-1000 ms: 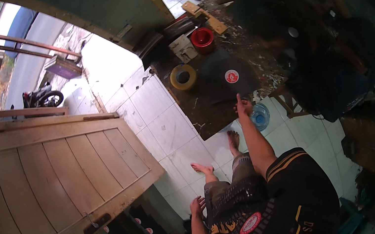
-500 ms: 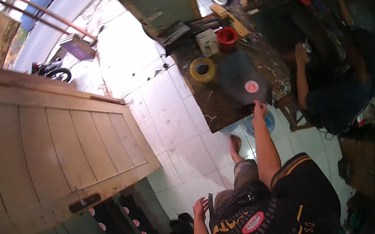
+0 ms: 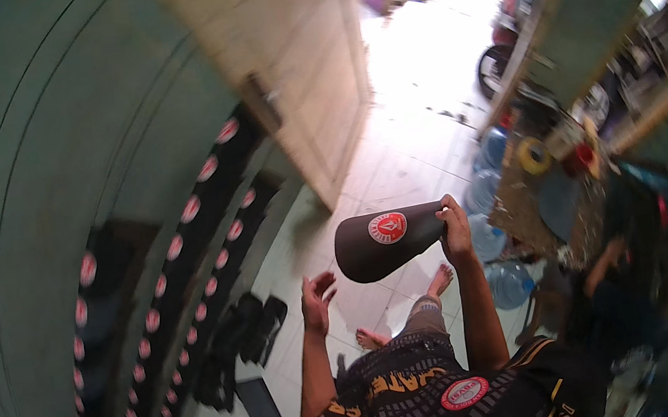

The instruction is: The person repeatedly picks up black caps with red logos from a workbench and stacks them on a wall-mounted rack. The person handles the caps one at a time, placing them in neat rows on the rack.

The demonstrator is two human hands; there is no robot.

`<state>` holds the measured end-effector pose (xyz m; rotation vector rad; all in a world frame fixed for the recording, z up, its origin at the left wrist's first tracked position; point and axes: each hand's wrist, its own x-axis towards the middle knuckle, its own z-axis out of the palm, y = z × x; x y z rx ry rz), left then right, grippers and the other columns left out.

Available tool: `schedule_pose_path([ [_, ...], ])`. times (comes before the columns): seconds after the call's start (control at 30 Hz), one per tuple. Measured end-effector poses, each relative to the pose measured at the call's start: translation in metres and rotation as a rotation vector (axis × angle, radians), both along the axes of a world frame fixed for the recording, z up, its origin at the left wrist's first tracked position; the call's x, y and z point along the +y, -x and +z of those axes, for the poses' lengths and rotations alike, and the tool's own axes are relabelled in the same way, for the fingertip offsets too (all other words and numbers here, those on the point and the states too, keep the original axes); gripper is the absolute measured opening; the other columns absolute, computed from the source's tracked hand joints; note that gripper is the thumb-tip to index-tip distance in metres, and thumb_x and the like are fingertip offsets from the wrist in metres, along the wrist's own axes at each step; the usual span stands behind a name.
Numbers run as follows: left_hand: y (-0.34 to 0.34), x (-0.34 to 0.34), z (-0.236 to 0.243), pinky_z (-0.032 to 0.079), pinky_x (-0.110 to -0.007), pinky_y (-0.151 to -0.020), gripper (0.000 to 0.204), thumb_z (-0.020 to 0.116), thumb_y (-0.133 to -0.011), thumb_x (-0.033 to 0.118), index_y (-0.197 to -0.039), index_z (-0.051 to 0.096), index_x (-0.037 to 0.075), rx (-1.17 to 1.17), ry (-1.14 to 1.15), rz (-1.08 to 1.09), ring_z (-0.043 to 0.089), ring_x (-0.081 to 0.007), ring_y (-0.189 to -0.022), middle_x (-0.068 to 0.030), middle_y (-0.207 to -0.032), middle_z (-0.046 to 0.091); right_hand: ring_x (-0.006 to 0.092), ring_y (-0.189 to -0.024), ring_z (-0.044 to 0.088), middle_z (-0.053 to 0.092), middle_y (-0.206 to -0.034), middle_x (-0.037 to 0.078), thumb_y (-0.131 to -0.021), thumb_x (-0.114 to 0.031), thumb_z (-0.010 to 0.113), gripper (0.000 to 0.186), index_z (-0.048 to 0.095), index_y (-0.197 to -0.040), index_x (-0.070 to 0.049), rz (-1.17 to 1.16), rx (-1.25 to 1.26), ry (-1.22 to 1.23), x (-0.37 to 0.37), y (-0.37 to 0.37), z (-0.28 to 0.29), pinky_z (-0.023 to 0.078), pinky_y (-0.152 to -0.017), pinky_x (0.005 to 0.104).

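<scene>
My right hand (image 3: 455, 227) is closed on the narrow end of a black curved sheet (image 3: 387, 254) with a round red-and-white sticker near its upper edge. The sheet is held up in front of me, above the tiled floor, its wide rounded end pointing left. What kind of item it is, I cannot tell. My left hand (image 3: 318, 302) is raised just left of the wide end, fingers apart and holding nothing; a gap shows between it and the sheet.
Long rows of black pieces with round red stickers (image 3: 173, 247) line the green wall at left. A wooden door (image 3: 336, 119) stands open ahead. At right are large blue water bottles (image 3: 510, 283), a cluttered workbench (image 3: 521, 207) with yellow tape (image 3: 534, 156), and another person (image 3: 627, 300).
My view has swung left from the workbench toward the stickered rows. The black sheet has come off the bench in my right hand. My left hand has risen beside it.
</scene>
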<state>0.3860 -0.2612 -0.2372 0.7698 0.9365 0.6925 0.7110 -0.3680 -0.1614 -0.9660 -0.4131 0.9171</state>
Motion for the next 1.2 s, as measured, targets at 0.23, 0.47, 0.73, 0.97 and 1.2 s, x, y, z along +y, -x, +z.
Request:
schedule_pose_path([
  [0.23,0.132,0.032,0.132,0.037,-0.021,-0.072,0.049,0.034,-0.101,0.046,-0.105,0.062,0.006,-0.212,-0.068,0.187,0.050,-0.0068,-0.074,0.0020,-0.084,0.060,0.0072,-0.076,0.041,0.046,-0.088,0.002,-0.087,-0.005,0.049,0.006,0.046,-0.090,-0.001,0.408,-0.342,-0.101,0.134,0.157,0.044,0.034,-0.065,0.0225],
  [0.47,0.212,0.072,0.203,0.028,-0.020,-0.058,0.031,0.046,-0.101,0.026,-0.081,0.059,0.006,0.071,-0.373,0.427,0.034,-0.0017,-0.064,0.0095,-0.069,0.044,0.0115,-0.099,0.049,0.055,-0.107,0.004,-0.091,-0.013,0.058,0.035,0.052,-0.123,-0.001,0.577,-0.186,0.020,0.217,0.256,0.129,0.037,-0.088,0.0245],
  [0.73,0.269,0.185,0.247,0.032,-0.016,-0.061,0.029,0.048,-0.101,0.024,-0.087,0.058,0.000,0.258,-0.586,0.788,0.040,-0.0003,-0.069,0.0083,-0.077,0.050,0.0153,-0.114,0.049,0.055,-0.123,0.012,-0.090,-0.011,0.060,0.045,0.048,-0.130,0.006,0.587,-0.504,-0.165,0.364,0.331,0.178,0.036,-0.098,0.0273],
  [0.97,0.280,0.280,0.288,0.034,-0.019,-0.059,0.030,0.047,-0.101,0.023,-0.087,0.058,-0.001,0.025,-0.711,0.935,0.041,-0.0001,-0.070,0.0064,-0.076,0.052,0.0159,-0.110,0.053,0.059,-0.118,0.011,-0.090,-0.012,0.064,0.044,0.050,-0.129,0.003,0.524,-0.609,-0.137,0.455,0.348,0.220,0.038,-0.098,0.0298],
  [1.2,0.288,0.311,0.260,0.027,-0.021,-0.050,0.032,0.049,-0.100,0.020,-0.076,0.054,0.000,0.353,-0.641,0.876,0.034,-0.0006,-0.060,0.0083,-0.062,0.040,0.0147,-0.103,0.055,0.061,-0.113,0.012,-0.091,-0.011,0.060,0.039,0.051,-0.124,0.006,0.575,-0.577,0.028,0.497,0.352,0.189,0.040,-0.093,0.0280],
])
